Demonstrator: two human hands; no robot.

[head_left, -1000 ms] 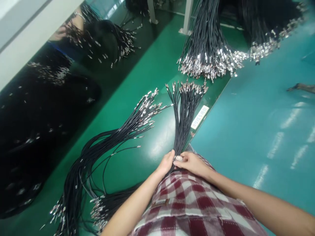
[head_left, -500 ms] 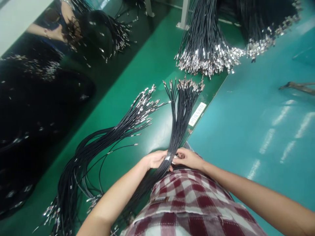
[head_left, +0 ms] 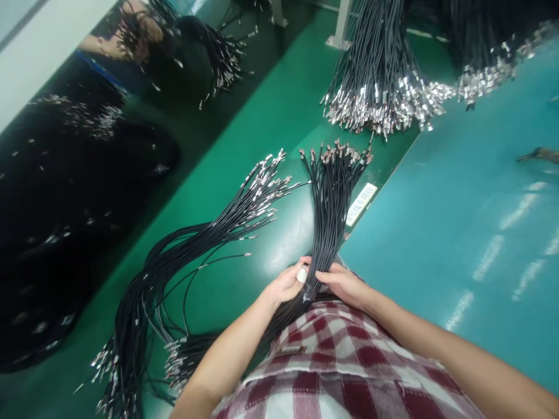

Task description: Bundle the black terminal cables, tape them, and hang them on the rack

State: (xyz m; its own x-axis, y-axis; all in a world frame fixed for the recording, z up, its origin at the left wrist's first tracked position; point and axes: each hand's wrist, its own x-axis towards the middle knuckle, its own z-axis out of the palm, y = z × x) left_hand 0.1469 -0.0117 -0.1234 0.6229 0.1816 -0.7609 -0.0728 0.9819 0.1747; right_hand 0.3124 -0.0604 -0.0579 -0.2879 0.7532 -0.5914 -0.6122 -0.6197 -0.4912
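A bundle of black cables [head_left: 327, 215] with metal ends fanned at the top stands up from my waist, bound by a clear band [head_left: 308, 292] low down. My left hand [head_left: 290, 279] is closed at the bundle's left side, with a small white object [head_left: 301, 273] at its fingers. My right hand [head_left: 345, 284] wraps the bundle from the right, its thumb across the cables. The lower part of the bundle bends away to the left behind my left forearm.
Another cable bundle [head_left: 179, 238] curves over the green surface [head_left: 222, 297] on the left. More cables [head_left: 379, 70] hang at the top right. A label [head_left: 361, 204] lies by the green edge. At the upper left, another person's hands [head_left: 144, 35] hold dark cables.
My hands have shifted on the bundle and now sit above the band. The white object has come into view at my left fingers. The whole view has shifted slightly.
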